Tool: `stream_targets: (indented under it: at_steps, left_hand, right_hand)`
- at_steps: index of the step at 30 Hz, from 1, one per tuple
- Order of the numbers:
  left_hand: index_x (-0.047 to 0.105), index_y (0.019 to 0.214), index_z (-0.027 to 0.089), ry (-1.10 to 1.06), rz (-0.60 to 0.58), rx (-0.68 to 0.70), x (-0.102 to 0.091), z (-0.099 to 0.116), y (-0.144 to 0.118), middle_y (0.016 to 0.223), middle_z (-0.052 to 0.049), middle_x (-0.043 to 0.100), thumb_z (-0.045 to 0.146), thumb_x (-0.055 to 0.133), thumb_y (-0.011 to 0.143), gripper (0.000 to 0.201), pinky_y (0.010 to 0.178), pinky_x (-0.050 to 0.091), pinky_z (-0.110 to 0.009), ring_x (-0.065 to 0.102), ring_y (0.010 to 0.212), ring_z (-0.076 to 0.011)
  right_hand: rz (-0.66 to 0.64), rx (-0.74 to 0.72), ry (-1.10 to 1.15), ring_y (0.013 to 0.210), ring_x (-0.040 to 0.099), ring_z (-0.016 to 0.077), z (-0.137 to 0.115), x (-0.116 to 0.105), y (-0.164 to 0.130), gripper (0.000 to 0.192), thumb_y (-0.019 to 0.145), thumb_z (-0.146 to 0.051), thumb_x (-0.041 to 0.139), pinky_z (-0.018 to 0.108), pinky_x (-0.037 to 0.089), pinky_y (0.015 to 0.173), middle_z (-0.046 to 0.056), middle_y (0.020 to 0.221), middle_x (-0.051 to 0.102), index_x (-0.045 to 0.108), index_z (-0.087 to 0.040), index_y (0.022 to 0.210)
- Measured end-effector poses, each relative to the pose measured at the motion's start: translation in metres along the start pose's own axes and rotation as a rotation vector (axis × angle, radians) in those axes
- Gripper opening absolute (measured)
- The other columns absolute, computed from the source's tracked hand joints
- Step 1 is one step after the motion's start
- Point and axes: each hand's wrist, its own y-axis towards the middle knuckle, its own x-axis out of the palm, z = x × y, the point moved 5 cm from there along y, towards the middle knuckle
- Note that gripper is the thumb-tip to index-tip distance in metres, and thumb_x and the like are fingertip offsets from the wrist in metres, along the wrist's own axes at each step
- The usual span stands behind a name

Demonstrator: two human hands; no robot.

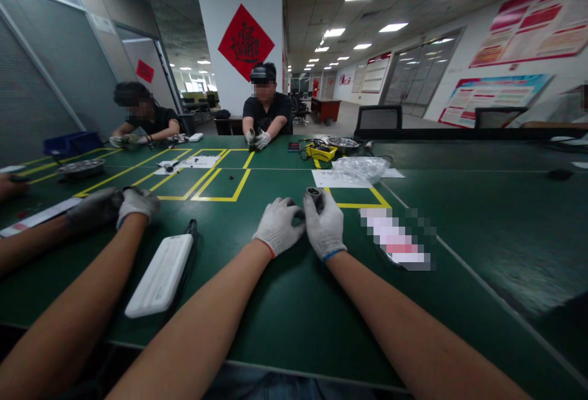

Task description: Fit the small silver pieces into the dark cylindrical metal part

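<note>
My right hand (325, 227), in a white knit glove, grips a small dark cylindrical metal part (315, 194) upright, just above the green table (285, 314). The open end of the part points up above my fingers. Pressed against it from the left is my left hand (278, 225), also gloved. Its fingers are curled and its thumb meets the right hand below the part. I cannot tell whether anything lies inside the left hand. Both forearms rest on the table.
A co-worker's forearms and gloved hands (136, 201) lie on the table at my left, beside a white oblong case (160, 274). Yellow tape boxes (225, 184), a clear plastic bag (361, 168), a yellow device (321, 152) and metal dishes (82, 168) lie further off. Two people sit opposite.
</note>
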Motion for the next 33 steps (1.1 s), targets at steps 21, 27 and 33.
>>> stream_targets:
  at_steps: [21,27,33]
  left_hand:
    - [0.075,0.091,0.02,0.024,0.069,0.037,0.003,0.002,-0.002,0.1,-0.011,0.07,0.021,0.06,0.084,0.017,0.088,0.052,-0.04,0.061,0.098,-0.0267]
    - [0.075,0.096,0.019,0.038,0.073,-0.037,0.001,0.001,-0.002,0.107,-0.013,0.071,0.019,0.06,0.081,0.022,0.088,0.052,-0.042,0.062,0.1,-0.0291]
    - [0.075,0.096,0.019,0.053,0.062,-0.051,-0.001,0.003,-0.003,0.106,-0.013,0.071,0.023,0.059,0.082,0.021,0.087,0.051,-0.044,0.062,0.103,-0.0306]
  right_hand:
    - [-0.088,-0.017,-0.039,0.083,0.067,0.0243,-0.007,0.005,0.0,0.034,0.091,-0.051,0.057,0.038,0.055,0.08,0.007,0.09,0.073,0.069,-0.02,0.098]
    - [-0.117,-0.104,-0.116,0.091,0.067,0.0278,-0.01,0.011,-0.001,0.034,0.091,-0.049,0.057,0.043,0.055,0.087,0.012,0.098,0.073,0.07,-0.019,0.099]
    - [-0.114,-0.124,-0.119,0.095,0.067,0.0275,-0.01,0.008,-0.001,0.032,0.09,-0.048,0.059,0.042,0.055,0.088,0.011,0.1,0.073,0.07,-0.021,0.102]
